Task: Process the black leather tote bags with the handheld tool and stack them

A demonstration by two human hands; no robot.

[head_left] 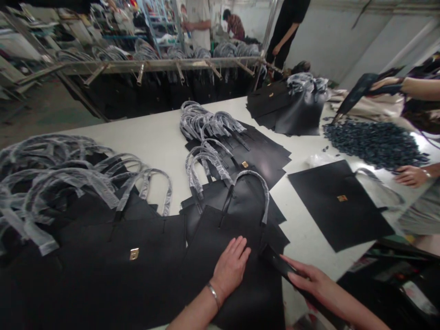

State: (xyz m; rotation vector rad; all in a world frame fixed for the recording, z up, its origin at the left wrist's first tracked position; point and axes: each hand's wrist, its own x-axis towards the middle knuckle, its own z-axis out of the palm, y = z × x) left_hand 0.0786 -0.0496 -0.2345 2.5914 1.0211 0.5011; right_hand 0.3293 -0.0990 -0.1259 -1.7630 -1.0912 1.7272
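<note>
My left hand lies flat, fingers apart, on a black leather tote bag at the table's near edge. The bag's handle is wrapped in clear plastic. My right hand rests with fingers extended on a black strip at the bag's right edge, touching it without a clear grip. To the left lies another black bag with a gold clasp.
A white table carries piles of black bags with wrapped handles, flat black panels and a heap of small dark parts. Another person's hand is at the right. People stand behind a rack at the back.
</note>
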